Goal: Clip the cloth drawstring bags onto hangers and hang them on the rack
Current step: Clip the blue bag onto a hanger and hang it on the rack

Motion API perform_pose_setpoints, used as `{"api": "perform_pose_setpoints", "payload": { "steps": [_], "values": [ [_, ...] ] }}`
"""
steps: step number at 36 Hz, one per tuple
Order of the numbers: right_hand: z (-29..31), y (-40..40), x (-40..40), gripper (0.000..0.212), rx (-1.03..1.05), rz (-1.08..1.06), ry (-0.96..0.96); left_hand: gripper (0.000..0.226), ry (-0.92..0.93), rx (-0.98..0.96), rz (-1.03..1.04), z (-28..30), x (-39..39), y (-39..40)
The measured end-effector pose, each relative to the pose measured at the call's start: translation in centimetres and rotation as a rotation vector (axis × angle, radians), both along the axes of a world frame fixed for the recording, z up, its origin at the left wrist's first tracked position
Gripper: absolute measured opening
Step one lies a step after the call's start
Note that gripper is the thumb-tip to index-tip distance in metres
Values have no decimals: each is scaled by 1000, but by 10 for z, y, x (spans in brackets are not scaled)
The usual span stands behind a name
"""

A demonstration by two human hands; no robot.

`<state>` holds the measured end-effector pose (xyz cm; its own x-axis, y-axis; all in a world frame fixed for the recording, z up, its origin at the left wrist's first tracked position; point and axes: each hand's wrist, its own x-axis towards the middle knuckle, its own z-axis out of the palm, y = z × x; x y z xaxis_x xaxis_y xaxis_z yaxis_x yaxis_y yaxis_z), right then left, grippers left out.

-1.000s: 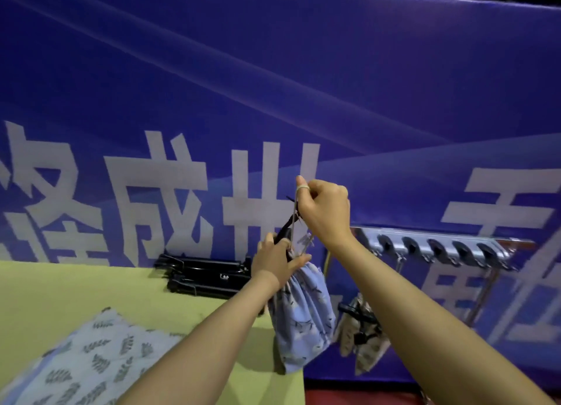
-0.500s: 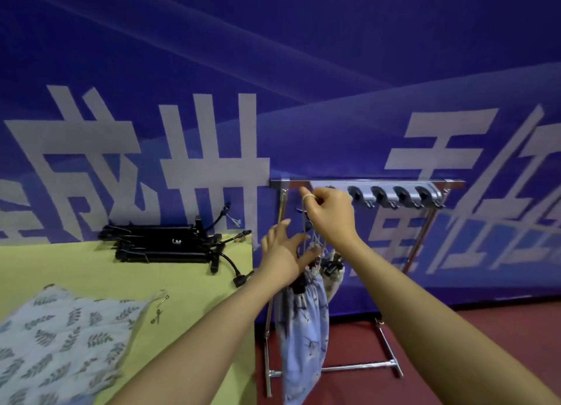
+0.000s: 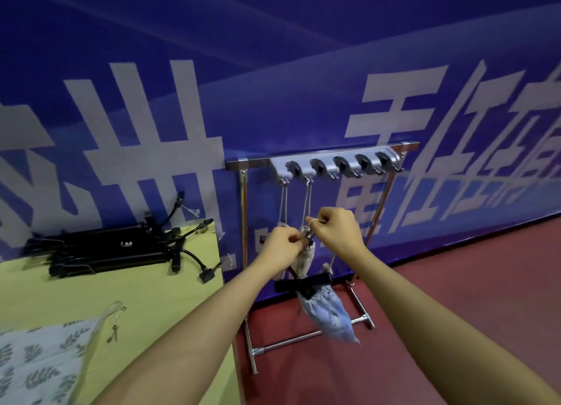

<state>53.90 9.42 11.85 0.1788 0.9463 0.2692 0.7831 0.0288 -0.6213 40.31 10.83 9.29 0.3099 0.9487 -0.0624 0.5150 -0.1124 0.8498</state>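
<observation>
Hands at rack [image 3: 318, 156] front, left hand [image 3: 280, 247] and right hand [image 3: 337, 231] pinching hanger [image 3: 303, 283] cords, blue bag [image 3: 328, 316] dangling.

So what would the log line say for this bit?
left hand: pinching cord | right hand: pinching cord | blue bag: clipped on black hanger, dangling below hands | rack: two cords hooked on

blue banner [image 3: 273, 71], large white Chinese characters, cropped, partly legible "世"
</observation>
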Motion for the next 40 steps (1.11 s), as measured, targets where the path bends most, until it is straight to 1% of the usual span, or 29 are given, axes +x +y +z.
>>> {"api": "perform_pose_setpoints", "payload": {
  "steps": [5, 8, 10, 11, 14, 20, 23, 27, 30, 34, 38, 40],
  "values": [
    [-19, 16, 33, 27, -50, 15, -14, 19, -3, -18, -51, -8, 23, 17],
    [-24, 32, 52, 27, -62, 61, -3, 19, -9, -20, -48, -14, 41, 32],
    [-24, 43, 65, 32, -82, 88, 43, 27, 0, -40, -37, -18, 53, 44],
    [-24, 50, 74, 31, -100, 97, 82, 27, 7, -53, -27, -20, 62, 51],
    [-26, 70, 98, 22, -142, 126, 215, 19, 4, -58, 2, -21, 86, 71],
    [-38, 114, 139, 19, -182, 194, 340, 28, -65, -70, 144, -30, 135, 108],
    [-44, 138, 155, 19, -178, 227, 370, 26, -100, -52, 249, -33, 154, 126],
    [-45, 168, 166, 15, -123, 257, 348, 18, -242, -88, 405, -33, 176, 149],
    [-48, 190, 171, 13, -56, 229, 324, 15, -345, -122, 511, -35, 192, 166],
    [-54, 208, 170, 13, -45, 199, 345, 19, -444, -126, 625, -37, 203, 183],
    [-59, 221, 167, 14, -68, 178, 311, 16, -454, -127, 733, -41, 206, 197],
    [-64, 227, 168, 14, -102, 163, 275, 17, -425, -133, 749, -44, 206, 203]
  ]
}}
